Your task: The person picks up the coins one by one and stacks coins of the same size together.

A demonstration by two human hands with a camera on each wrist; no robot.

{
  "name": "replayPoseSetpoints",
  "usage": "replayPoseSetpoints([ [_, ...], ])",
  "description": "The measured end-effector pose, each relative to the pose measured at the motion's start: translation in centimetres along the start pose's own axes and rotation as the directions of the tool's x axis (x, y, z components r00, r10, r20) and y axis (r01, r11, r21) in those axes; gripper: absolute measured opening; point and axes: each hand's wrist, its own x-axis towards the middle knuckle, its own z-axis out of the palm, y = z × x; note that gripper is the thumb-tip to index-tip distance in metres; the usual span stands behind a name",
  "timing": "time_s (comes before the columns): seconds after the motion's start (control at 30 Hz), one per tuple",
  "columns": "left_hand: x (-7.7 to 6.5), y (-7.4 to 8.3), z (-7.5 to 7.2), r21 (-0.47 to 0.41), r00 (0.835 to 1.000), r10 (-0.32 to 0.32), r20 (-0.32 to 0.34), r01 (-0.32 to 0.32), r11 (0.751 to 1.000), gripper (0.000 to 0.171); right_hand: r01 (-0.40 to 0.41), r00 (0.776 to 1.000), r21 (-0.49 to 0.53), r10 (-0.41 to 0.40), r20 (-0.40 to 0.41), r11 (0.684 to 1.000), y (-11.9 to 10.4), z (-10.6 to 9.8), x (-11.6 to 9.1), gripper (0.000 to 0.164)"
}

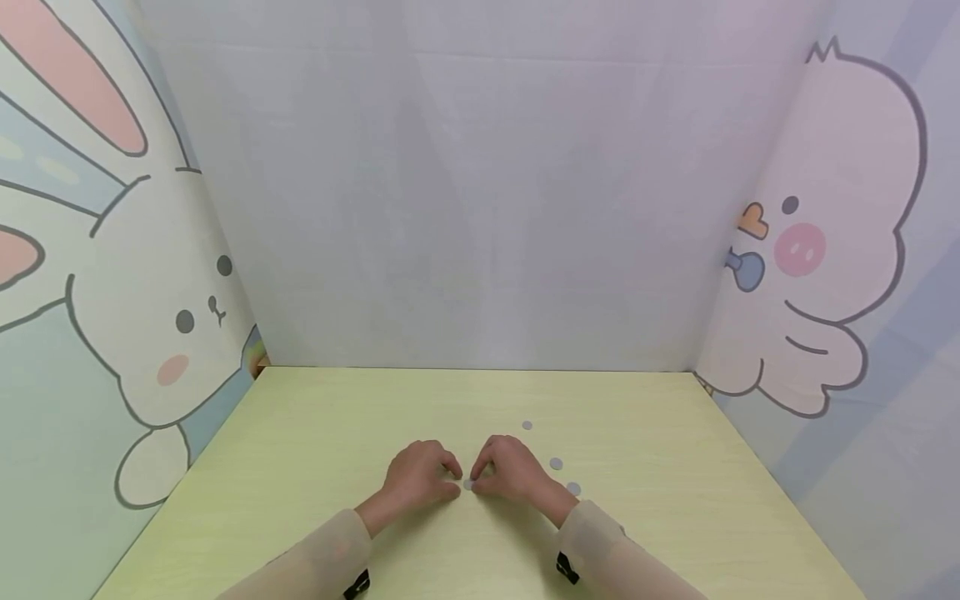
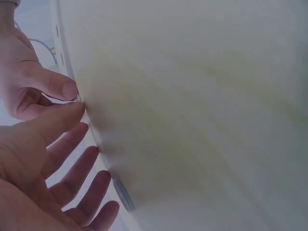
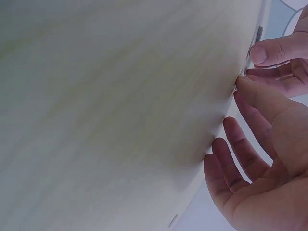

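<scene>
Slanted sleeves [image 1: 322, 550], left hand [image 1: 422, 473], right hand [image 1: 512, 470] — both curved, disc [image 1: 467, 484] between

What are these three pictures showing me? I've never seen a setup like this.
No machine here, just a person's bare left hand and right hand. The wide picture comes from a camera on their head, looking down at a table. The two close-ups come from a camera on each wrist, so the table looks tilted. A small grey disc shows between the hands, close to the right one; three more discs lie farther right on the table. I can't tell whether the right hand grips that small disc; the left seems to hold nothing.
</scene>
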Motion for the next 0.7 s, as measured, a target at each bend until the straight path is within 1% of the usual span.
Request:
replayPoseSetpoints([
  [0.13, -0.13, 0.09, 0.1, -0.009, 1.0, -0.005, -0.011, 0.004, 1.0, 0.014, -0.001, 1.0, -0.002, 0.001, 0.002, 1.0, 0.04, 0.06, 0.05, 0.011],
  [0.3, -0.07, 0.12, 0.29, -0.039, 1.0, -0.002, -0.007, 0.002, 0.999, 0.013, -0.009, 1.0, 0.002, 0.009, -0.002, 1.0, -0.09, 0.04, 0.0, 0.011],
  [0.5, 0.08, 0.46, 0.16, -0.056, 1.0, -0.001, -0.003, 0.001, 0.998, 0.011, -0.011, 1.0, 0.016, 0.011, -0.003, 1.0, -0.24, 0.02, -0.09, 0.01],
  [0.7, 0.13, 0.79, 0.16, -0.079, 1.0, -0.004, -0.007, 0.003, 0.997, 0.01, -0.007, 1.0, 0.008, 0.007, -0.008, 1.0, -0.31, -0.04, -0.13, 0.01],
])
